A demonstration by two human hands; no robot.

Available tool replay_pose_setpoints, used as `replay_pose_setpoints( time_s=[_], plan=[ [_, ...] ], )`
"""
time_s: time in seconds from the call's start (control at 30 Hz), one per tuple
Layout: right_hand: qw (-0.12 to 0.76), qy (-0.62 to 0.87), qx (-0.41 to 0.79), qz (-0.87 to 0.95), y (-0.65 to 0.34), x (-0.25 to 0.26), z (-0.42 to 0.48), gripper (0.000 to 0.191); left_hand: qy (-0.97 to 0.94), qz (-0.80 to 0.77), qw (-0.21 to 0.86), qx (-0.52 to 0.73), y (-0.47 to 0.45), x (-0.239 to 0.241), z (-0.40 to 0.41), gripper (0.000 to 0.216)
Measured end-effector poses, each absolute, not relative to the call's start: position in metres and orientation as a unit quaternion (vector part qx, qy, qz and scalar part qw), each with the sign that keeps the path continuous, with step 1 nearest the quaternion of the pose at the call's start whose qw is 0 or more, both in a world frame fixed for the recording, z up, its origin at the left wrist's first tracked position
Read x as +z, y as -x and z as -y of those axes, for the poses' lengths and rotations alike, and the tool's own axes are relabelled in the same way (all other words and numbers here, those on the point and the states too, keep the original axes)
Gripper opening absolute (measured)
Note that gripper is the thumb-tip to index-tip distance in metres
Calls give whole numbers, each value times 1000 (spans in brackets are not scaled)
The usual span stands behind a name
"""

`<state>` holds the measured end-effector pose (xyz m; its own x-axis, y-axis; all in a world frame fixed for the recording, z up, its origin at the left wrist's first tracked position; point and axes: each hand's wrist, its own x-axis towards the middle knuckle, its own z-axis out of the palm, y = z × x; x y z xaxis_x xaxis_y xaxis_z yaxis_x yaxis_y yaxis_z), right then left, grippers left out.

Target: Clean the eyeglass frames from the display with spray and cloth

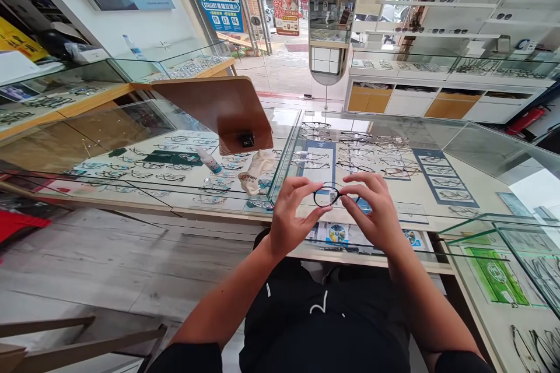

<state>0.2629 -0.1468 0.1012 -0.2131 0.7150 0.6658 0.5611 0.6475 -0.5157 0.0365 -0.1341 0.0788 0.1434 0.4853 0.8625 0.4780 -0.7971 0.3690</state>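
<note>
A pair of dark round-rimmed eyeglasses point(326, 206) is held up in front of me, over the near edge of the glass display case point(289, 170). My left hand point(292, 210) pinches the rim of one lens between thumb and fingers. From the other side, my right hand point(371, 210) grips the frame near its middle, and its fingers cover part of the second lens. Behind my hands, rows of eyeglasses point(356, 137) lie inside the case. On the glass to the left are a crumpled pale cloth point(258, 173) and a small white spray bottle point(209, 160).
A brown tabletop mirror seen from behind point(223, 108) stands on the counter at left. Below my hands is an open drawer with a disc point(337, 233). Another case with a green packet point(497, 275) stands at right. Across the room is a tall standing mirror point(330, 17).
</note>
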Motion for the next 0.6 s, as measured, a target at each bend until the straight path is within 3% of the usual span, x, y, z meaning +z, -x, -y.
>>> replay_pose_setpoints(
  time_s=[0.2, 0.3, 0.5, 0.6],
  plan=[
    [429, 376, 350, 743, -270, 102, 147, 11, -764, -301, 131, 556, -29, 78, 132, 57],
    [433, 383, 405, 709, -272, 100, 146, 15, -741, -296, 217, 563, -31, 73, 133, 67],
    [590, 393, 436, 554, -274, 77, 131, 20, -617, -366, 373, 588, -41, 54, 134, 37],
    [647, 392, 470, 455, -271, 66, 125, 27, -558, -398, 496, 533, -45, 43, 127, 51]
  ],
)
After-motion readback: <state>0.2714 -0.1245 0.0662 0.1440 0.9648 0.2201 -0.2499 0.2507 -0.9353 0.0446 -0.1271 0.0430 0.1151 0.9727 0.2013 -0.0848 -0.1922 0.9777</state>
